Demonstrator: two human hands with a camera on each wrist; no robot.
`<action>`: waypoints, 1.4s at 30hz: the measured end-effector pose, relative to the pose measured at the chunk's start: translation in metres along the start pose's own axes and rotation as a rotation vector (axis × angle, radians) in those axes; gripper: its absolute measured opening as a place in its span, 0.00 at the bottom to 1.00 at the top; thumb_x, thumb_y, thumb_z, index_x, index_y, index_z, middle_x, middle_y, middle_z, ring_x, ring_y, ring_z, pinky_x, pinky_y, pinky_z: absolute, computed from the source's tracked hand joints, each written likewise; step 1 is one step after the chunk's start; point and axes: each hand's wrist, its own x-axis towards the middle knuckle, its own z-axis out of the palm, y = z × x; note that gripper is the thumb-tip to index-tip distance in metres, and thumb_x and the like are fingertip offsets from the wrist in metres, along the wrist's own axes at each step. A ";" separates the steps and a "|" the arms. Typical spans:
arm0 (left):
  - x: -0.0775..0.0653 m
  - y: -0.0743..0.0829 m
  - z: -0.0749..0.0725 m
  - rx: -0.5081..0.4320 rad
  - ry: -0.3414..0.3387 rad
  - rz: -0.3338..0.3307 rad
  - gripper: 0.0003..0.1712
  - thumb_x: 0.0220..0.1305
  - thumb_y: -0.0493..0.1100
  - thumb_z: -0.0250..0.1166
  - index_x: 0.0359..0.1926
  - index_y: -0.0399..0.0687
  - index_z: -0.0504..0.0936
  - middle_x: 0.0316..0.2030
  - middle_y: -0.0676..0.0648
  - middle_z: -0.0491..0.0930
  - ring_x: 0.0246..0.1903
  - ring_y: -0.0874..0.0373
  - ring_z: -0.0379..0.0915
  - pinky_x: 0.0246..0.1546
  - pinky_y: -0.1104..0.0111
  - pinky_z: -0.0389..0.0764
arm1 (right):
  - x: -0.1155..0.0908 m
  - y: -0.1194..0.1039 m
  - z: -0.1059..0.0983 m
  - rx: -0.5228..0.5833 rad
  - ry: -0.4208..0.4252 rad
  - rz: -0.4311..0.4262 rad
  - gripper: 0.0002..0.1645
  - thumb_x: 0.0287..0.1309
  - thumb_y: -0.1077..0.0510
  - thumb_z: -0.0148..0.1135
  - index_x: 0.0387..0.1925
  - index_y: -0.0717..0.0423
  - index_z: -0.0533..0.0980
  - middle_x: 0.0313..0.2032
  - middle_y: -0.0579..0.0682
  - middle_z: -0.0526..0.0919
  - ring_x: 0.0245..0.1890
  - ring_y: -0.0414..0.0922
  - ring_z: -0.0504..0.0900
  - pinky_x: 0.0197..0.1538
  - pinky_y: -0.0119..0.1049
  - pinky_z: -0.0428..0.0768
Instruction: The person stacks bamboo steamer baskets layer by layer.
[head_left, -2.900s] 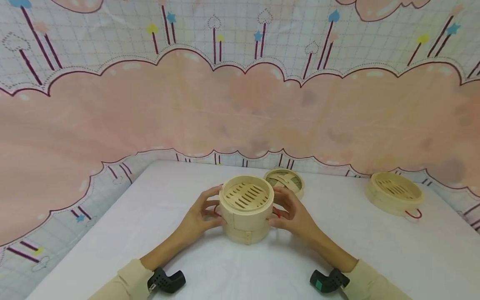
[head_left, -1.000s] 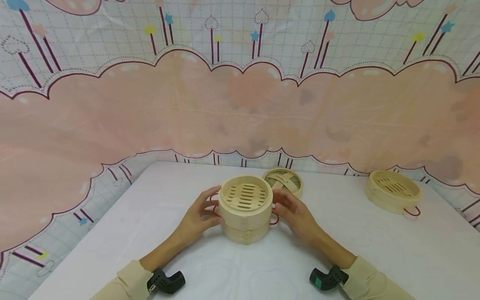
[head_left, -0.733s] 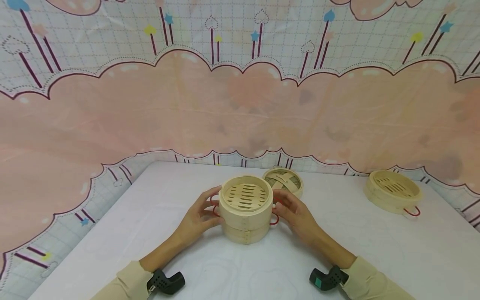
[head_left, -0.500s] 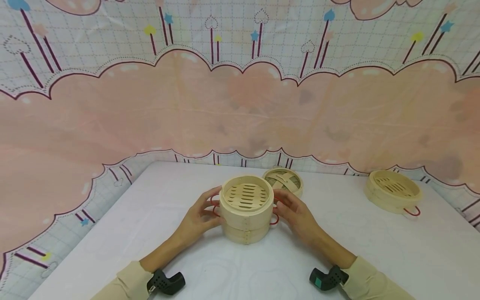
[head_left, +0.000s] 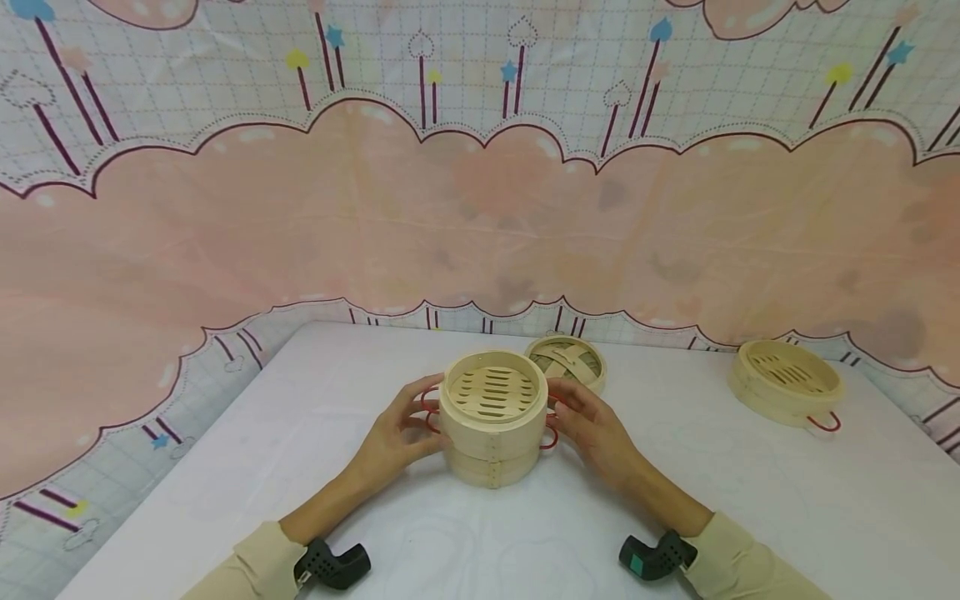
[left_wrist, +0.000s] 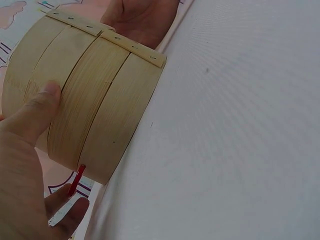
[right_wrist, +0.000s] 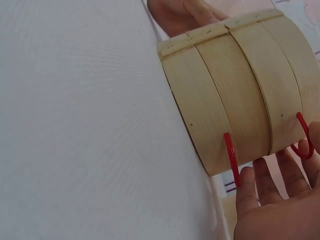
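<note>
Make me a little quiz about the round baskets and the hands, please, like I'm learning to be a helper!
1. True or false: the left hand and the right hand are on opposite sides of the stacked baskets.
2. Fill in the colour: the loops on the stacked baskets are ____.
3. In the head view, what is behind the stack, a bit to its right?
A) a spoon
B) a woven lid
C) a blue cup

Key: 1 true; 2 red; 3 B.

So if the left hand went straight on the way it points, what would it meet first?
Most likely the bamboo steamer stack; the left hand has a thumb on its wall, though fingertip depth is unclear.
</note>
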 end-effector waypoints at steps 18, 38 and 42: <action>0.001 -0.008 -0.002 0.071 0.027 0.197 0.41 0.44 0.25 0.74 0.61 0.33 0.67 0.67 0.32 0.58 0.54 0.57 0.70 0.43 0.52 0.78 | 0.002 0.000 0.001 0.001 -0.008 -0.001 0.26 0.70 0.65 0.47 0.63 0.75 0.57 0.58 0.52 0.71 0.58 0.43 0.71 0.58 0.38 0.73; 0.001 -0.013 0.000 0.007 0.059 0.196 0.38 0.42 0.24 0.73 0.59 0.32 0.73 0.64 0.34 0.65 0.41 0.44 0.75 0.39 0.54 0.79 | 0.006 -0.020 -0.008 -0.250 0.085 -0.103 0.22 0.66 0.67 0.51 0.60 0.69 0.65 0.59 0.66 0.69 0.55 0.48 0.76 0.54 0.40 0.76; 0.001 -0.014 0.001 -0.010 0.053 0.186 0.38 0.43 0.24 0.73 0.59 0.32 0.73 0.64 0.34 0.65 0.41 0.43 0.75 0.39 0.55 0.79 | 0.007 -0.024 -0.017 -0.272 0.126 -0.130 0.20 0.68 0.66 0.49 0.59 0.70 0.65 0.58 0.67 0.70 0.55 0.54 0.75 0.53 0.37 0.77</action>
